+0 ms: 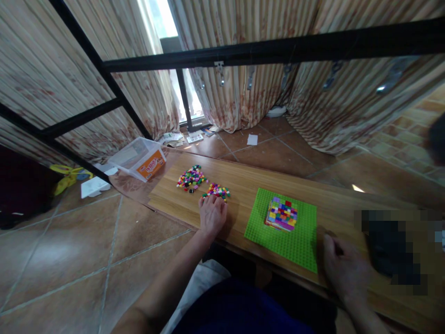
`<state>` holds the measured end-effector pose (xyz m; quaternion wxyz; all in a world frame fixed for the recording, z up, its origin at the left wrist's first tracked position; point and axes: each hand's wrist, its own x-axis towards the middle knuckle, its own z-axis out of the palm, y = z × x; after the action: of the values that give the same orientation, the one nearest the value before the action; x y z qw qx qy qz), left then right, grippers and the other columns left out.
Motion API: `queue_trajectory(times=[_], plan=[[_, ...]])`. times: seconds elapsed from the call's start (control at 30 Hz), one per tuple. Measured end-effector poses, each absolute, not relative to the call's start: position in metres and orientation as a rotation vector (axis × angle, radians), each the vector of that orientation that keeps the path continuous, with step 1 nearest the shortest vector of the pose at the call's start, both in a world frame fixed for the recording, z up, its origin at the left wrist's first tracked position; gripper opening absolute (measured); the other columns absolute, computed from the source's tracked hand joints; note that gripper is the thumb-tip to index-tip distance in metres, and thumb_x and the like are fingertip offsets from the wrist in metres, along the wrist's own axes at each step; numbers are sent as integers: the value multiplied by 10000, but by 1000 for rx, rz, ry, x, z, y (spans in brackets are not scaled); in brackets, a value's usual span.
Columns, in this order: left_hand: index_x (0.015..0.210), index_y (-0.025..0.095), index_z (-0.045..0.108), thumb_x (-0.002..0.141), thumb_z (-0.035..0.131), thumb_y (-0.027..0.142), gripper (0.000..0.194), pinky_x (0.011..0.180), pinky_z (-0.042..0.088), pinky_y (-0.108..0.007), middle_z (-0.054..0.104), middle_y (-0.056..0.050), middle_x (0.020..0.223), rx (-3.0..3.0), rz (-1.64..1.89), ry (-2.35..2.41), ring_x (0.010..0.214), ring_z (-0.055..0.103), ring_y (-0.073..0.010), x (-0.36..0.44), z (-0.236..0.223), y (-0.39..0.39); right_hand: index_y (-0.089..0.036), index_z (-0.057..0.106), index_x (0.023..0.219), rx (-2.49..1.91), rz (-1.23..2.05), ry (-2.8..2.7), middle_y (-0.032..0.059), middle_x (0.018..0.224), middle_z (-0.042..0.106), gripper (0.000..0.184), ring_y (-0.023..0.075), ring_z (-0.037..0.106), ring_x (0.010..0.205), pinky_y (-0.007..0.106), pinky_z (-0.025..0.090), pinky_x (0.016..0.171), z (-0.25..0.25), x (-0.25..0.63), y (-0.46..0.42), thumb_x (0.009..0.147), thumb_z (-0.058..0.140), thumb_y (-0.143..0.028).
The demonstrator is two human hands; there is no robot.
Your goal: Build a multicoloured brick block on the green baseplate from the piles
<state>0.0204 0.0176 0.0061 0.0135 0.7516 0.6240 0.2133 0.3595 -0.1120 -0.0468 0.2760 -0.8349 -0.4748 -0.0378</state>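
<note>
Cropped blue clothing [239,308], curled left hand [212,214] partly hiding bricks [217,189], half-curled right hand [342,262], each grip's contents unclear

A long wooden table [239,174] with visible grain carries two adjacent heaps of small multicoloured bricks [191,177], the smaller one partly hidden. A square, studded green baseplate [302,250] lies flat, well apart from them; a dark, pixelated object [392,250] lies beyond.

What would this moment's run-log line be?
left hand: at loose pile of small multicoloured plastic bricks | right hand: beside green studded plastic baseplate | on baseplate: stacked multicoloured brick block
</note>
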Motion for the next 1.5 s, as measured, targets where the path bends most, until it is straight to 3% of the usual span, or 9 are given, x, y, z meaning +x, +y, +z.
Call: queue_trajectory(times=[0.2,0.33,0.67,0.9,1.17,1.5], plan=[[822,218,626,927,594,227,109,756,477,-289,674,-14,802,2108,877,1596,779,639,-172,43,17,5,-152,716,870,-2237,-97,-1278,128,844,724,544,221,609,715,314,379,641,-43,356,-112,942,391,-582],[802,216,621,905,571,175,121,728,496,-264,668,9,776,1969,917,1340,730,639,-144,69,25,-9,-147,711,854,-2216,-100,-1286,130,841,721,565,220,608,727,310,375,642,-43,355,-111,950,367,-585],[932,206,688,910,542,120,171,786,530,-277,705,-29,900,1937,998,1115,813,674,-155,101,38,-16,-153,711,842,-2203,-93,-1270,119,820,714,553,215,607,731,306,372,655,-44,355,-111,950,378,-581],[1061,192,642,929,562,145,161,916,514,-383,728,-56,964,2221,897,1189,905,678,-211,115,39,-14,-148,722,856,-2191,-69,-1240,133,872,728,567,211,607,740,307,370,656,-41,353,-110,947,387,-596],[994,198,676,952,580,157,113,916,495,-381,741,-48,947,2373,774,1207,935,678,-217,117,36,-9,-148,721,829,-2191,-92,-1262,119,803,704,571,205,574,706,303,350,642,-41,352,-110,957,373,-583],[903,227,747,957,615,179,151,891,504,-335,752,-23,913,2251,865,1158,912,685,-184,119,29,-5,-154,718,816,-2196,-74,-1243,113,790,697,566,211,582,721,302,361,649,-40,351,-110,949,377,-587]])
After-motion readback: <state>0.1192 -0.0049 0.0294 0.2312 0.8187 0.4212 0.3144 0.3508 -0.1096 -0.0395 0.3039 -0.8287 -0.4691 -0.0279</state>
